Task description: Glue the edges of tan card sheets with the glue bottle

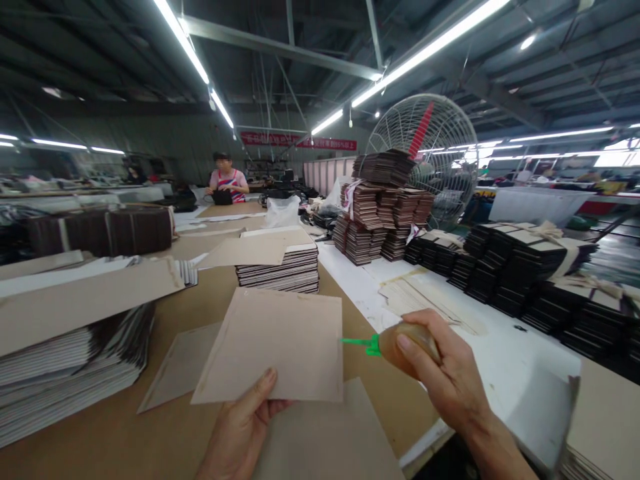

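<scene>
My left hand (245, 427) pinches the lower edge of a grey cardboard sheet (275, 343) and holds it up above the brown table (100, 440). My right hand (445, 373) is wrapped round a small amber glue bottle (407, 340). Its green nozzle (360, 343) points left and its tip is at the sheet's right edge. More grey sheets lie flat underneath, one (175, 363) to the left and one (330, 440) close to me.
Stacks of board stand at the left (60, 347) and in the middle (283, 263). Dark stacks (380, 213) and bundled black ones (525, 267) line the white table on the right. A large fan (435, 147) stands behind. A person (227, 179) works at the far end.
</scene>
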`<act>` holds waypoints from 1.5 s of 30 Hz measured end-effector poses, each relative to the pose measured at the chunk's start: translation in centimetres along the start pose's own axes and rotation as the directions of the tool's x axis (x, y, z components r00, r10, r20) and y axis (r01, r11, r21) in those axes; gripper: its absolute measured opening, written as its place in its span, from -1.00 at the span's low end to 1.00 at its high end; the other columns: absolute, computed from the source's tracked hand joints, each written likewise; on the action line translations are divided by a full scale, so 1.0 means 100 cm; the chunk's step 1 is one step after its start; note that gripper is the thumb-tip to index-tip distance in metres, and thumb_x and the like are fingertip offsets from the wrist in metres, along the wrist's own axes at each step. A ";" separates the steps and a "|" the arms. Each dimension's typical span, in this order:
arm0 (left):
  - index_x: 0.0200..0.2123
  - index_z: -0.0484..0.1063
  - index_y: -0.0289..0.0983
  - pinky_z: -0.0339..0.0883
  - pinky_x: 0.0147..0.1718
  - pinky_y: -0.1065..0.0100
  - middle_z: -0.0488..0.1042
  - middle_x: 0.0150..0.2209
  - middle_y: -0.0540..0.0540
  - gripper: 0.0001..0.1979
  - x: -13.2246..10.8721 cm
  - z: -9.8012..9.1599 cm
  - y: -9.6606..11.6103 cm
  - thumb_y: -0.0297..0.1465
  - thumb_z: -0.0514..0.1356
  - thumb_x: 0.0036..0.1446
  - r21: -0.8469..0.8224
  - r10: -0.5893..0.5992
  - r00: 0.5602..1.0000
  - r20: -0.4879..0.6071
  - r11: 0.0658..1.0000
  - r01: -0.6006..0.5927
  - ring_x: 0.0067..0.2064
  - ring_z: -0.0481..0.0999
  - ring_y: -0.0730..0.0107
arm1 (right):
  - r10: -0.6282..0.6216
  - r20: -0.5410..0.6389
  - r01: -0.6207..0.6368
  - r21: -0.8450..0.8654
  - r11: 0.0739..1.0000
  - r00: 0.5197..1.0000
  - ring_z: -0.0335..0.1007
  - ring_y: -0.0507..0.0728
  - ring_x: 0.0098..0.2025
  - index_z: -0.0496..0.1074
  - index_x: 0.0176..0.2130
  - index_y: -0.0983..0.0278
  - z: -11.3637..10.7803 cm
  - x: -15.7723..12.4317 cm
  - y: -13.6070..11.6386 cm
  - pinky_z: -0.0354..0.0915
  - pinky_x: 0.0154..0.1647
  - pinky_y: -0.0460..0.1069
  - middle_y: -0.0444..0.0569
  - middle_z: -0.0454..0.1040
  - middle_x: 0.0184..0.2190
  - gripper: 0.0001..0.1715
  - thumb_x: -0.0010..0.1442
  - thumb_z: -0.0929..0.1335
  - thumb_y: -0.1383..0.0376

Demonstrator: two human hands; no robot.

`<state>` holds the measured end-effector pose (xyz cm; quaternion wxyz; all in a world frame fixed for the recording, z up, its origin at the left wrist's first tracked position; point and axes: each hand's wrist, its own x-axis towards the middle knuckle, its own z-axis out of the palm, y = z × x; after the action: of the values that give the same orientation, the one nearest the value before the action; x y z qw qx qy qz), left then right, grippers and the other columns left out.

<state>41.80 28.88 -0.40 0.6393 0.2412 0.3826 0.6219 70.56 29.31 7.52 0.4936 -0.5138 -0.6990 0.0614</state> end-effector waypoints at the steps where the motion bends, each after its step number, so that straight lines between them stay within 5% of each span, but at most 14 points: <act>1: -0.13 0.52 -0.26 0.55 -0.31 0.20 0.59 -0.16 -0.11 -0.66 0.001 0.000 0.002 -0.35 0.41 -0.02 -0.007 0.033 0.999 -0.020 0.999 -0.033 -0.19 0.58 0.11 | 0.079 -0.050 -0.076 0.064 0.995 0.996 0.34 0.11 -0.33 0.35 -0.13 0.23 0.002 -0.007 0.005 0.26 -0.31 0.00 -0.10 0.41 -0.33 -0.71 0.22 0.32 0.11; 4: -0.09 0.48 -0.17 0.55 -0.38 0.28 0.56 -0.15 0.00 -0.58 0.004 0.000 0.008 -0.41 0.44 -0.06 -0.005 0.173 0.978 -0.113 0.985 -0.175 -0.21 0.56 0.23 | 0.371 -0.171 -0.292 0.360 0.886 0.913 0.36 0.12 -0.37 0.38 -0.12 0.24 0.007 -0.030 0.021 0.28 -0.38 -0.02 -0.09 0.43 -0.36 -0.62 0.15 0.38 0.07; 7: -0.18 0.48 -0.17 0.50 -0.49 0.44 0.54 -0.18 0.06 -0.64 0.004 0.002 0.013 -0.42 0.45 -0.09 0.010 0.234 0.952 -0.196 0.972 -0.237 -0.29 0.53 0.38 | 0.596 -0.143 -0.375 0.656 0.654 0.790 0.35 0.09 -0.43 0.40 -0.13 0.27 0.013 -0.048 0.031 0.26 -0.49 -0.08 -0.09 0.43 -0.42 -0.55 0.06 0.44 0.08; 11: -0.29 0.46 -0.25 0.32 -0.67 0.57 0.47 -0.35 0.07 -0.71 0.003 0.009 0.011 -0.38 0.45 -0.08 0.015 0.172 0.937 -0.304 0.984 -0.175 -0.47 0.43 0.54 | 0.740 -0.089 -0.353 0.837 0.419 0.666 0.32 0.01 -0.48 0.43 -0.18 0.26 0.018 -0.065 0.038 0.22 -0.55 -0.17 -0.12 0.43 -0.45 -0.50 -0.08 0.51 0.09; 16: -0.35 0.43 -0.32 0.08 -0.80 0.63 0.34 -0.53 0.07 -0.75 0.006 0.034 0.001 -0.33 0.40 0.02 0.070 0.094 0.945 -0.315 0.995 -0.076 -0.58 0.32 0.60 | 0.821 -0.043 -0.321 0.908 0.270 0.570 0.41 0.07 -0.42 0.45 -0.20 0.25 0.020 -0.077 0.051 0.32 -0.53 -0.14 -0.10 0.47 -0.37 -0.47 -0.15 0.53 0.08; 22: -0.27 0.47 -0.33 0.42 -0.61 0.56 0.49 -0.39 -0.05 -0.91 0.022 0.077 -0.025 -0.54 0.29 0.12 -0.067 -0.029 0.954 -0.300 0.998 0.009 -0.50 0.48 0.52 | 0.813 -0.070 -0.249 0.934 0.257 0.577 0.44 0.10 -0.33 0.45 -0.15 0.25 0.025 -0.086 0.064 0.35 -0.52 -0.14 -0.05 0.50 -0.28 -0.49 -0.10 0.51 0.11; 27: -0.49 0.43 -0.38 0.50 -0.46 0.50 0.48 -0.47 -0.13 -0.81 0.046 0.099 -0.052 -0.70 0.20 0.11 -0.129 -0.125 0.973 -0.196 0.986 0.101 -0.46 0.53 0.44 | 0.794 -0.107 -0.200 0.940 0.278 0.599 0.44 0.14 -0.39 0.41 -0.14 0.23 0.027 -0.087 0.058 0.37 -0.51 -0.07 -0.05 0.50 -0.34 -0.51 -0.06 0.49 0.12; 34: -0.30 0.42 -0.38 0.50 -0.42 0.41 0.48 -0.32 -0.03 -0.95 0.079 0.122 -0.076 -0.60 0.20 0.19 -0.172 -0.175 0.972 -0.154 0.974 0.148 -0.34 0.53 0.43 | 0.740 -0.136 -0.198 0.918 0.345 0.658 0.37 0.09 -0.45 0.40 -0.10 0.21 0.030 -0.092 0.055 0.30 -0.55 -0.10 -0.08 0.46 -0.40 -0.57 0.05 0.44 0.12; 38: -0.20 0.42 -0.36 0.49 -0.40 0.37 0.47 -0.23 -0.06 -0.92 0.087 0.132 -0.089 -0.52 0.21 0.22 -0.190 -0.179 0.972 -0.155 0.970 0.148 -0.30 0.52 0.40 | 0.760 -0.108 -0.190 0.937 0.293 0.641 0.45 0.12 -0.33 0.40 -0.11 0.21 0.030 -0.094 0.056 0.39 -0.40 -0.08 -0.02 0.51 -0.30 -0.53 -0.02 0.48 0.14; 45: -0.23 0.41 -0.35 0.48 -0.39 0.37 0.47 -0.26 -0.05 -0.96 0.091 0.132 -0.095 -0.49 0.20 0.24 -0.095 -0.142 0.977 -0.158 0.987 0.128 -0.30 0.52 0.41 | 0.809 -0.055 -0.237 0.942 0.235 0.585 0.49 0.16 -0.35 0.41 -0.13 0.20 0.027 -0.095 0.060 0.43 -0.42 -0.06 0.00 0.54 -0.32 -0.43 -0.15 0.52 0.12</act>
<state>57.38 38.94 -1.78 0.6559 0.1352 0.4228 0.6106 72.34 25.87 -3.39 0.7974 -0.3944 -0.1582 0.4285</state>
